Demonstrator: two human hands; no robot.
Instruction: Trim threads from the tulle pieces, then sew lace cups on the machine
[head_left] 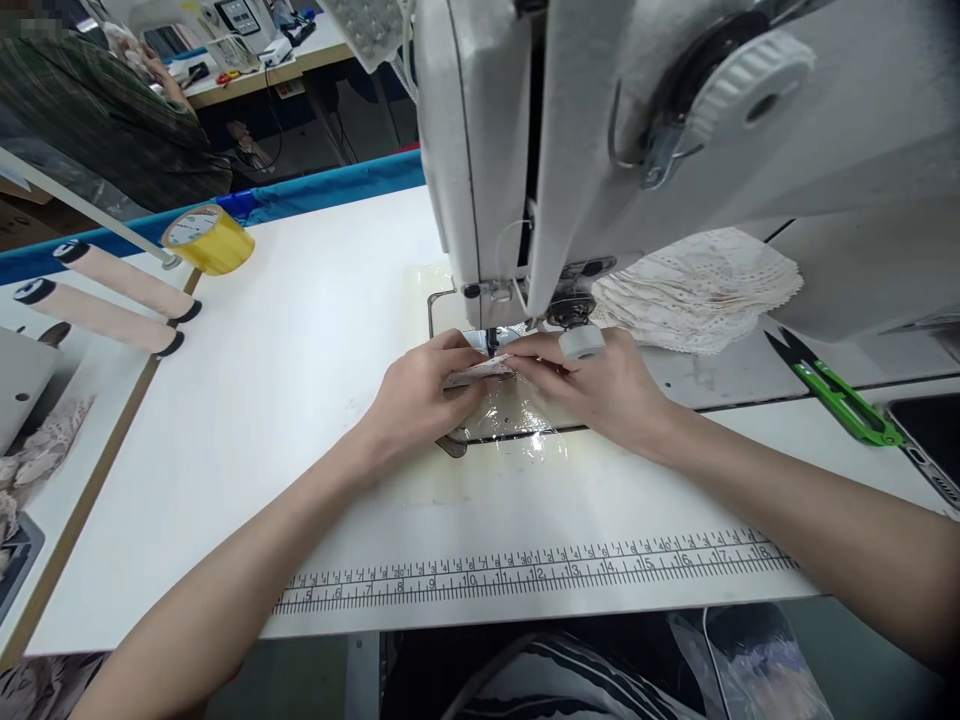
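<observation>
A small pale strip of fabric [480, 370] lies under the needle area of a white sewing machine [495, 150]. My left hand [424, 390] pinches its left end between thumb and fingers. From the other side, my right hand [592, 380] grips the right end, its fingertips close to the presser foot [492, 342]. Part of the right hand is behind a white round knob [582, 342]. Clear tape [517, 410] covers the machine plate below the hands. Behind the right hand sits a stack of cream lace pieces [697, 290].
Green thread snips [840, 390] and a dark phone [930, 440] lie at right. Yellow tape [210, 240] and two thread spools [127, 280] are at left. A printed ruler [525, 575] runs along the front edge. Another person [97, 120] works at the back left.
</observation>
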